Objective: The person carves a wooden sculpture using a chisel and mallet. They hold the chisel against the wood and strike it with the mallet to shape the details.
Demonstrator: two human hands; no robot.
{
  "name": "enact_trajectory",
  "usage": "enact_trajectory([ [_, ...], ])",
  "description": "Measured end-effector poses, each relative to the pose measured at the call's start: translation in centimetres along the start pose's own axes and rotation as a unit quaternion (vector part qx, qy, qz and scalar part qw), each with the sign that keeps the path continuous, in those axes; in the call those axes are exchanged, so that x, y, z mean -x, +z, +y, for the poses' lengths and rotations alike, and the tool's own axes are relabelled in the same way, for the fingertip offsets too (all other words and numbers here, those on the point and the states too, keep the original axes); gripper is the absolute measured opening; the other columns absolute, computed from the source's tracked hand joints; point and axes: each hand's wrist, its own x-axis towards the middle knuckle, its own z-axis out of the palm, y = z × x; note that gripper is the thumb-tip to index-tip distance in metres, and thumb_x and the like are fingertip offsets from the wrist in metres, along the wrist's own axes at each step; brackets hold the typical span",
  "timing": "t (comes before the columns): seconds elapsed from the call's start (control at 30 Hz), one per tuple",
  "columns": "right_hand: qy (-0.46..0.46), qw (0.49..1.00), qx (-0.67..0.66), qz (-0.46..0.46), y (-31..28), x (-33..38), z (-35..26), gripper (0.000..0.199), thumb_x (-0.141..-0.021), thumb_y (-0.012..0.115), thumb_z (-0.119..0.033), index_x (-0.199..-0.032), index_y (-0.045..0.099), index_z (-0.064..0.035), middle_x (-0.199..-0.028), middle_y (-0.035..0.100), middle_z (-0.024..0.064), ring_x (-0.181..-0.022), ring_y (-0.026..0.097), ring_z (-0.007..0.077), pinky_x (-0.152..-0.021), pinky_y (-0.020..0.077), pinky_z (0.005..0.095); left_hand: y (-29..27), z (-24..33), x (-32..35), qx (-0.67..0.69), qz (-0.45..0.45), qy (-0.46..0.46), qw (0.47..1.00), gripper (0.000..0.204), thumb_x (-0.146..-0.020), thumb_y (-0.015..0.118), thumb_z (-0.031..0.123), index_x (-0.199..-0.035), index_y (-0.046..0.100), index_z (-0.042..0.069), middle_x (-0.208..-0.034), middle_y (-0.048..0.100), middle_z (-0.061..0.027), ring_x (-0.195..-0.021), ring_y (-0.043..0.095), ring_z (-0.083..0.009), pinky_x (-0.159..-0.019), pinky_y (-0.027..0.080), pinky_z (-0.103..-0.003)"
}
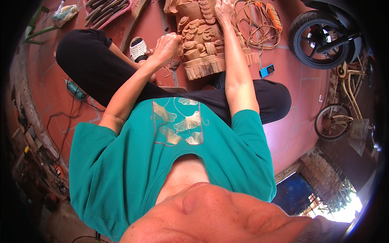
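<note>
A brown wood carving (202, 42) with raised rounded shapes and coin-like discs lies between my legs, its rough-cut base toward me. My left hand (168, 47) is closed in a fist at the carving's left side. Whatever its fingers hold is hidden. My right arm reaches over the right side of the carving. At the upper edge of the view my right hand (223, 13) grips the far part of the carving, its fingertips partly cut off.
A pink basket (129, 9) of dark-handled tools stands far left, near a green-legged stool (42, 34). A teal power tool (75, 90) with a cord lies left. Right are an orange power strip (274, 17) with coiled cable, a blue phone (267, 71) and a motorbike wheel (320, 40).
</note>
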Motion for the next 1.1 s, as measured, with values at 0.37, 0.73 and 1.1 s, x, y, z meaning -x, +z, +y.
enact_trajectory([
  [0.37, 0.018, 0.999, 0.018, -0.025, -0.5, 0.6, 0.3, 0.018, -0.093, 0.055, -0.02, -0.1, 0.067, -0.0077, -0.096, 0.066, 0.0195, -0.088, 0.063, 0.0402, -0.078, 0.0487, 0.0468, 0.4, 1.6, -0.4, 0.004, -0.013, 0.05, 0.999, 0.01, -0.081, 0.064, 0.01, -0.087, 0.068, 0.002, -0.09, 0.066, -0.0148, -0.08, 0.066, -0.0337, -0.072, 0.053, -0.041],
  [0.73, 0.026, 0.999, 0.006, -0.021, -1.1, -0.1, -1.1, 0.02, -0.093, 0.053, -0.02, -0.1, 0.066, -0.0064, -0.098, 0.066, 0.02, -0.092, 0.061, 0.0406, -0.082, 0.0478, 0.047, 0.1, 0.0, -1.4, 0.085, -0.004, 0.033, 0.996, 0.011, -0.081, 0.063, 0.011, -0.087, 0.07, 0.004, -0.092, 0.067, -0.0147, -0.086, 0.066, -0.0349, -0.077, 0.053, -0.043],
  [1.1, 0.009, 1.0, 0.017, -0.012, -0.6, 0.5, 0.0, 0.019, -0.092, 0.054, -0.02, -0.098, 0.066, -0.0064, -0.096, 0.065, 0.019, -0.091, 0.06, 0.0391, -0.082, 0.0465, 0.0466, -0.5, -1.1, -1.2, -0.042, -0.072, 0.04, 0.996, 0.01, -0.082, 0.06, 0.009, -0.086, 0.069, 0.005, -0.083, 0.065, -0.0143, -0.082, 0.065, -0.0368, -0.071, 0.052, -0.045],
])
